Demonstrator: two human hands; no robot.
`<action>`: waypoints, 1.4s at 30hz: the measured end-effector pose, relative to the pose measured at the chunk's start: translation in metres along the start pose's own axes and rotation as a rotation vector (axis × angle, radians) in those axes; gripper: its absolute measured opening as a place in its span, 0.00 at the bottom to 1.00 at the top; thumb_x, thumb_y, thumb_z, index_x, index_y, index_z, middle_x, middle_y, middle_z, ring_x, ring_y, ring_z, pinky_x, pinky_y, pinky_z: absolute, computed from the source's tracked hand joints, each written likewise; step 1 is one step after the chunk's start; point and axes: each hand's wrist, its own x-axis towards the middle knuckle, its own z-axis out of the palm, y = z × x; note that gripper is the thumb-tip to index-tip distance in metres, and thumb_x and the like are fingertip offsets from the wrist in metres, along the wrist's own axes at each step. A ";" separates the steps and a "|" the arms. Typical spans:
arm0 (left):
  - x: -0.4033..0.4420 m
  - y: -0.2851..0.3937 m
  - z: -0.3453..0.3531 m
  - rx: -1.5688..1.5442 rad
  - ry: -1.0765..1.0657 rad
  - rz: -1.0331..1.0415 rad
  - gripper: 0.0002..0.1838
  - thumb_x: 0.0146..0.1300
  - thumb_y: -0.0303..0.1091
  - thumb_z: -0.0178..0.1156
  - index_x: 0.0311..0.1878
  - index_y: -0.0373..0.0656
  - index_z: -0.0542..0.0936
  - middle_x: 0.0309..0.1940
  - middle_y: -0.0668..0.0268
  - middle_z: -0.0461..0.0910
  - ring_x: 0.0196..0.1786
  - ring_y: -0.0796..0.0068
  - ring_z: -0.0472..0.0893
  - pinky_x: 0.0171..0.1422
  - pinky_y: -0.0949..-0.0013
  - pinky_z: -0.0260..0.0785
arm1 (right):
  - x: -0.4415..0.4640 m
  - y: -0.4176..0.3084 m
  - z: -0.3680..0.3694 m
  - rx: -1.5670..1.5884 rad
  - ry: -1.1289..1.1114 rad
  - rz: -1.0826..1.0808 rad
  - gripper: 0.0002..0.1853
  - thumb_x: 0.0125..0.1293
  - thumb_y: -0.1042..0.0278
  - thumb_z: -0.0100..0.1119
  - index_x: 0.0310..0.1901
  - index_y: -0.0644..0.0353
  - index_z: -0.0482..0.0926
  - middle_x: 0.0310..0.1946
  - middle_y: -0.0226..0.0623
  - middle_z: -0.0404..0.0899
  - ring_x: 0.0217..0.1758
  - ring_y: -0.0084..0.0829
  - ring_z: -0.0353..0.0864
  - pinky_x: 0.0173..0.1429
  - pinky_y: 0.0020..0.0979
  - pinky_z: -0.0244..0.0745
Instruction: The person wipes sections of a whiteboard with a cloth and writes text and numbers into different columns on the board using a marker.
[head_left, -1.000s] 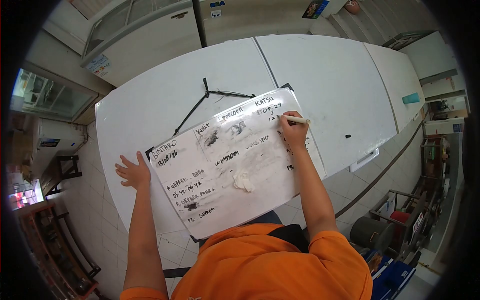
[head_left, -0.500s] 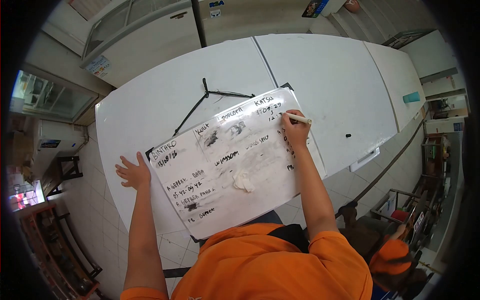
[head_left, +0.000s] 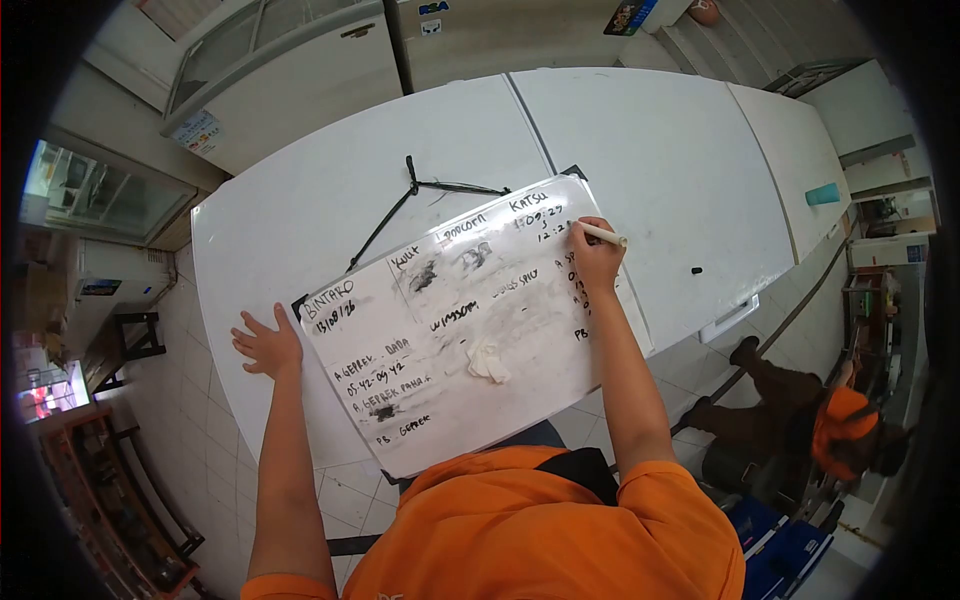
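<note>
A whiteboard (head_left: 540, 340) with handwritten black words and numbers lies slanted on the white table (head_left: 650, 150). My right hand (head_left: 597, 262) grips a white marker (head_left: 604, 235), its tip at the writing under "KATSU" near the board's upper right. Fingers spread, my left hand (head_left: 268, 342) rests flat on the table beside the board's left edge. A crumpled white tissue (head_left: 487, 361) sits on the board's lower middle, among smudged ink. From the board's top edge a black cord (head_left: 412, 188) stretches over the table.
A small black cap (head_left: 697, 271) lies on the table to the right. Farther right stands a teal cup (head_left: 823, 194). Chest freezers (head_left: 290, 110) line the far side. Another person in an orange top (head_left: 845, 430) is at the lower right, near blue crates (head_left: 785, 560).
My right hand has shifted slightly right with the marker, and a digit after "12:" now shows. My left hand stays put. The other person has moved up and to the right.
</note>
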 end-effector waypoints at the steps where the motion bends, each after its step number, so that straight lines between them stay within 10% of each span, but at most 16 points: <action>1: 0.000 0.000 0.000 -0.002 -0.002 0.000 0.49 0.78 0.76 0.45 0.90 0.53 0.52 0.90 0.45 0.44 0.91 0.44 0.41 0.82 0.19 0.44 | 0.001 0.003 -0.001 -0.022 -0.013 -0.013 0.09 0.64 0.67 0.73 0.37 0.66 0.89 0.27 0.34 0.88 0.29 0.24 0.85 0.39 0.29 0.81; 42: -0.005 0.001 -0.007 -0.073 0.020 0.009 0.50 0.76 0.74 0.50 0.89 0.52 0.55 0.89 0.44 0.45 0.91 0.44 0.41 0.83 0.18 0.41 | -0.072 -0.056 0.109 0.283 -0.475 0.017 0.09 0.68 0.70 0.75 0.43 0.66 0.89 0.28 0.26 0.85 0.29 0.14 0.77 0.36 0.21 0.72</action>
